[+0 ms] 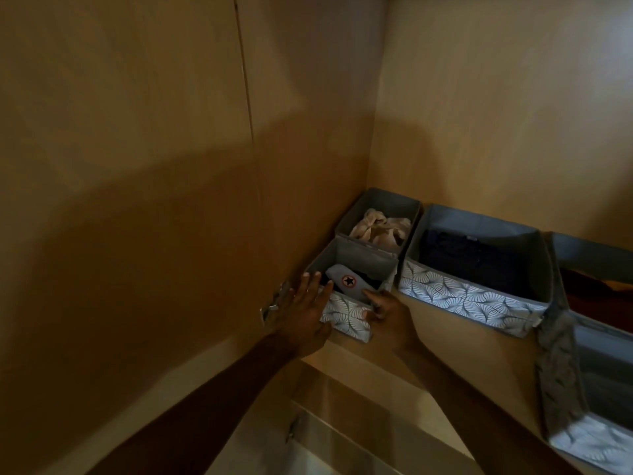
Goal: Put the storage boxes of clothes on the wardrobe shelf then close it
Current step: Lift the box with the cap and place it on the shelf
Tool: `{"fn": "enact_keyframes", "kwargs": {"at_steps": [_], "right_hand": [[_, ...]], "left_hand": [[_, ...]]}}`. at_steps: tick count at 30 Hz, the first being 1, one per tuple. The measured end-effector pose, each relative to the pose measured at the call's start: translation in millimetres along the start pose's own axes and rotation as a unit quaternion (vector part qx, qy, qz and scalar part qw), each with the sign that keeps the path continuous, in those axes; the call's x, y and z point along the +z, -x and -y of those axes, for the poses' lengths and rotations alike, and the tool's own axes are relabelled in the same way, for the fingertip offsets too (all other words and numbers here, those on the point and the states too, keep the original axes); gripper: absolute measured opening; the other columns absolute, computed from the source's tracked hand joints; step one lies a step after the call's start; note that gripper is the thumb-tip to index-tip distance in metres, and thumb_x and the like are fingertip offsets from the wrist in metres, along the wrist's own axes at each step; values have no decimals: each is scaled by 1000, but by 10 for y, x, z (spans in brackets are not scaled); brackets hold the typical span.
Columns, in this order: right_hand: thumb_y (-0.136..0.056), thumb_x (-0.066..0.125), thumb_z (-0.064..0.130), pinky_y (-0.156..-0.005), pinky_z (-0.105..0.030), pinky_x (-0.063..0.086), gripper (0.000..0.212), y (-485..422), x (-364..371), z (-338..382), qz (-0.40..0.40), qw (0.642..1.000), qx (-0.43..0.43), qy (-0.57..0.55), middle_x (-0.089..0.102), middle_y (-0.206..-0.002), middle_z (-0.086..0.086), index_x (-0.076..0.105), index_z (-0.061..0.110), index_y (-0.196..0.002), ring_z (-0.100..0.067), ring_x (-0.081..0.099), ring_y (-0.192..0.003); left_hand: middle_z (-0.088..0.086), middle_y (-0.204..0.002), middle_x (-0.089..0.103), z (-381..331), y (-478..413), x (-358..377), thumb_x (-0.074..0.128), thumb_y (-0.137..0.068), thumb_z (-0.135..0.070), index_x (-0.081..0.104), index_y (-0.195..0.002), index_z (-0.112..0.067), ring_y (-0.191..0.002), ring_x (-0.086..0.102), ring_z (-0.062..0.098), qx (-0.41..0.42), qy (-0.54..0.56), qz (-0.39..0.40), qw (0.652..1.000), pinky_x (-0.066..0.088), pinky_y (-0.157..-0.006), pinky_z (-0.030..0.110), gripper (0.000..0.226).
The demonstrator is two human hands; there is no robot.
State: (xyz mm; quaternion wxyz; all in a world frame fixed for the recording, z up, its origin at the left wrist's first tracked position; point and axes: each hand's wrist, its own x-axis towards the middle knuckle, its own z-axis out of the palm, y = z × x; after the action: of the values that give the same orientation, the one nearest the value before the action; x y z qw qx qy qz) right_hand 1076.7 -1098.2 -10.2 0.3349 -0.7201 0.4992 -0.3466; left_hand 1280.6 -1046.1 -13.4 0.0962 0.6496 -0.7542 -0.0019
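A small grey fabric storage box (pixel 349 315) with a leaf-pattern front sits at the left end of the wardrobe shelf (pixel 445 332), holding a grey cloth with a star badge. My left hand (pixel 301 310) lies flat against its left front corner, fingers spread. My right hand (pixel 387 311) grips its front right edge, thumb inside the rim. Behind it stands another small box (pixel 378 217) with beige cloth. To the right sits a larger box (pixel 479 269) of dark clothes.
The open wardrobe door (pixel 137 200) stands at the left with a metal hinge (pixel 274 303) near my left hand. A further patterned box (pixel 589 389) juts out at the far right. A lower shelf edge (pixel 342 433) shows below.
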Motion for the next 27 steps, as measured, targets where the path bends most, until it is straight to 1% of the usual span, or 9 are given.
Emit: {"fn": "enact_keyframes", "kwargs": {"at_steps": [2,5,9,13,15,17,22,23,27], "right_hand": [[-82,60,-12,-93,-28,48,48,-24,20,3,-7,1000,-2,-7,59,-125,-18,57,-1,-129,-25,58,-113],[-83,59,-14,-87,-22,47,47,-32,40,-1,-14,1000,-3,-17,58,-125,-18,56,-2,-128,-20,57,-109],[-85,62,-7,-97,-42,50,45,-33,68,-50,-18,1000,-15,-18,59,-126,-20,56,0,-129,-30,58,-116],[-86,62,-4,-100,-45,49,46,6,72,-55,-19,1000,-24,2,57,-128,-19,55,2,-131,-30,56,-119],[-86,62,-3,-100,-42,48,46,33,76,-61,-23,999,-30,14,58,-126,-21,55,2,-132,-32,57,-117],[-87,62,-2,-96,-34,46,46,50,76,-71,-27,999,-27,32,59,-124,-23,54,2,-133,-33,58,-114],[-88,57,-8,-78,4,36,46,29,76,-68,-34,999,-14,34,58,-121,-27,51,-2,-133,-35,58,-109],[-88,56,-9,-77,4,35,46,15,78,-63,-34,998,-18,42,59,-120,-26,51,-2,-133,-31,59,-107],[-87,55,-7,-87,-10,35,47,-17,83,-46,-29,998,-24,57,59,-125,-19,52,0,-133,-20,56,-111]], "left_hand": [[6,-162,-15,1,-20,-21,41,-93,-48,-4,-155,-22,-148,-19,27,-7,2,16,1000,3,-119,54,81],[5,-162,-15,26,-43,-71,45,-93,-47,-4,-155,-23,-148,-20,26,0,9,28,1000,4,-118,55,83],[5,-163,-14,43,-20,-66,46,-92,-47,-4,-155,-23,-148,-19,26,4,1,24,1000,2,-119,55,84],[7,-163,-11,27,48,-13,45,-87,-48,-3,-155,-22,-149,-17,28,2,-25,5,1000,0,-119,54,87],[8,-163,-10,23,68,19,46,-86,-48,-2,-155,-21,-149,-16,28,-1,-19,-4,1000,-1,-119,52,88],[8,-163,-8,15,79,21,48,-86,-49,0,-155,-20,-149,-16,28,-3,0,-9,1000,-1,-120,52,89],[3,-161,-20,11,38,-61,53,-86,-46,-7,-154,-22,-147,-23,25,-3,28,29,999,-2,-119,49,94],[2,-161,-21,10,20,-81,55,-86,-45,-8,-154,-23,-146,-25,25,-5,42,38,998,0,-119,48,95],[2,-161,-19,7,-37,-85,59,-86,-42,-6,-154,-23,-146,-25,24,-10,73,46,996,0,-120,47,97]]}}
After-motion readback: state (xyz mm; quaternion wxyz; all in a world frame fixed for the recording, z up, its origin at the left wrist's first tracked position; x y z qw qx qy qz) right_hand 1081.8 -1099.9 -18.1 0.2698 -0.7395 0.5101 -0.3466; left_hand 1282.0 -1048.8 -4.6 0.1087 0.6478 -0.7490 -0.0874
